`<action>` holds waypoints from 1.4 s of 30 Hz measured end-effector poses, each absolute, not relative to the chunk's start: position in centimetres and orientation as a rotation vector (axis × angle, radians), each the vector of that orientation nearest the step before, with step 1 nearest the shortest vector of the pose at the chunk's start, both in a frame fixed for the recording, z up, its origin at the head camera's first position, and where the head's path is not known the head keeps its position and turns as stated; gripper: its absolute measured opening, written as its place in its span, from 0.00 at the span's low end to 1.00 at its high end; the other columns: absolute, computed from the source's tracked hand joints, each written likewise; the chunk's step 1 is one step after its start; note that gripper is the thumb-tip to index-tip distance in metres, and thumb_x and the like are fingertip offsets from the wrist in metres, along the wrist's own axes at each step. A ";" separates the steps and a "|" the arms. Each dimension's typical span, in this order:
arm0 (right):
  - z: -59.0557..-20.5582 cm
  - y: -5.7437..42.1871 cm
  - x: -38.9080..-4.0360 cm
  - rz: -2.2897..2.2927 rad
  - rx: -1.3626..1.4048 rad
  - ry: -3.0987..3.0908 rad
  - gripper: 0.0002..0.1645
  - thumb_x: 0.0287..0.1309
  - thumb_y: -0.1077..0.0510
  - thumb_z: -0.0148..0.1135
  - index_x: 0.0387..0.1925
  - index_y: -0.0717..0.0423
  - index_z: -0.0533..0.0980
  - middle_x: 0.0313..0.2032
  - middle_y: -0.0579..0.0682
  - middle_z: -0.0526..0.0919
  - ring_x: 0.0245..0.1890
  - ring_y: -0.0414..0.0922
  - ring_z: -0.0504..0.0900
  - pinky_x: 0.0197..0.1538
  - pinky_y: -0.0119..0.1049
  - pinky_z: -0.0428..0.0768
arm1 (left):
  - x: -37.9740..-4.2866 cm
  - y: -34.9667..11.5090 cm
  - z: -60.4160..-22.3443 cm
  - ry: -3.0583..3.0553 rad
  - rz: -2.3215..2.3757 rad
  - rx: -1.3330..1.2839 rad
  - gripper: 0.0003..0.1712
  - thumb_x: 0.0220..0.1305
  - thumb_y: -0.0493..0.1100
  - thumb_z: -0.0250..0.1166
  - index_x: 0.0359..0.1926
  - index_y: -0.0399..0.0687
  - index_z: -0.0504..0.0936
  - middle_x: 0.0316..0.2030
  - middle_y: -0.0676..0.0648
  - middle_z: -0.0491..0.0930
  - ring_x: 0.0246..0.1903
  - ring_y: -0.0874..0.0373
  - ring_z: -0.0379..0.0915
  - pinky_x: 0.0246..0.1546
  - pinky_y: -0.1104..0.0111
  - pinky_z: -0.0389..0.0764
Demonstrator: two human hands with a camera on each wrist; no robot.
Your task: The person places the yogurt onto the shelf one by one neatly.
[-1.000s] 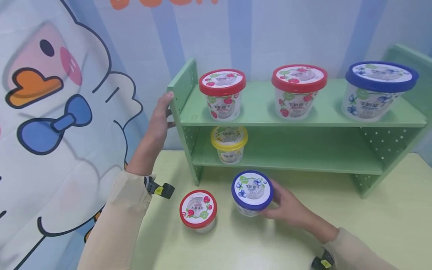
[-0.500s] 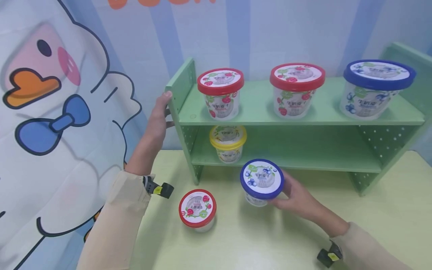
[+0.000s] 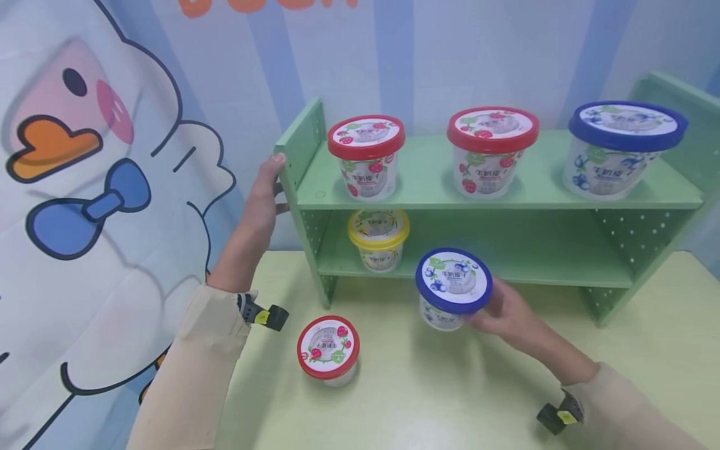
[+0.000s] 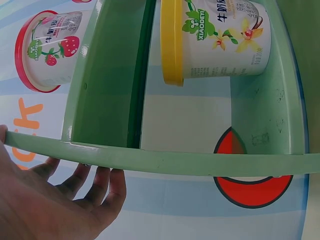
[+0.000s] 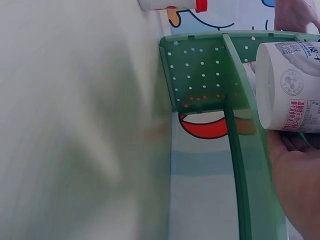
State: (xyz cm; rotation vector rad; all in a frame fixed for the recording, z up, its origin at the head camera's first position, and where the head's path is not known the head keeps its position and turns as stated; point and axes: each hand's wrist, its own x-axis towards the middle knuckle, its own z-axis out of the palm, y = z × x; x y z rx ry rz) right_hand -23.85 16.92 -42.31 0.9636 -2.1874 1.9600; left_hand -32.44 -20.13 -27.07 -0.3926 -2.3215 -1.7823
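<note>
My right hand (image 3: 509, 315) grips a blue-lidded tub (image 3: 454, 281) with blueberry pictures, from its right side. The tub hangs in front of the green shelf's lower board, slightly tilted; its white base and printed side show beside the right hand (image 5: 297, 175) in the right wrist view. My left hand (image 3: 261, 203) rests on the left side panel of the green shelf (image 3: 304, 244). In the left wrist view the left hand (image 4: 60, 205) has its fingertips against the panel's outer face and its thumb at the front edge. A yellow-lidded tub (image 3: 379, 240) stands on the lower board.
On the top board stand a red-lidded tub (image 3: 367, 156) at left, another red-lidded tub (image 3: 492, 153) near the middle and a larger blue-lidded tub (image 3: 623, 150) at right. One more red-lidded tub (image 3: 329, 350) stands on the pale table (image 3: 394, 400). A cartoon-printed cloth (image 3: 169, 250) hangs behind.
My right hand has lifted the blue-lidded tub and carried it rightward and toward the shelf's lower board. The left hand has stayed at the side panel.
</note>
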 end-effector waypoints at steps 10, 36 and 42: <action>-41.3 18.1 -24.3 1.931 0.890 -2.206 0.41 0.49 0.78 0.62 0.65 0.76 0.57 0.54 0.39 0.76 0.53 0.37 0.76 0.50 0.35 0.79 | -32.3 -20.2 -27.1 -2.323 -1.787 -0.406 0.41 0.67 0.73 0.39 0.68 0.52 0.66 0.59 0.45 0.69 0.61 0.52 0.63 0.57 0.45 0.66; -39.5 21.0 -26.4 1.851 0.818 -2.303 0.39 0.55 0.75 0.61 0.67 0.75 0.57 0.54 0.40 0.76 0.53 0.37 0.77 0.51 0.33 0.78 | -32.3 -20.3 -27.2 -2.332 -1.763 -0.410 0.41 0.67 0.74 0.38 0.68 0.54 0.66 0.59 0.46 0.69 0.60 0.52 0.63 0.57 0.45 0.66; -38.8 21.4 -26.7 1.801 0.750 -2.359 0.37 0.58 0.72 0.61 0.66 0.75 0.58 0.56 0.55 0.76 0.52 0.35 0.76 0.52 0.30 0.77 | -32.4 -20.2 -27.1 -2.330 -1.770 -0.424 0.41 0.68 0.73 0.38 0.68 0.53 0.66 0.59 0.45 0.69 0.60 0.53 0.63 0.57 0.45 0.66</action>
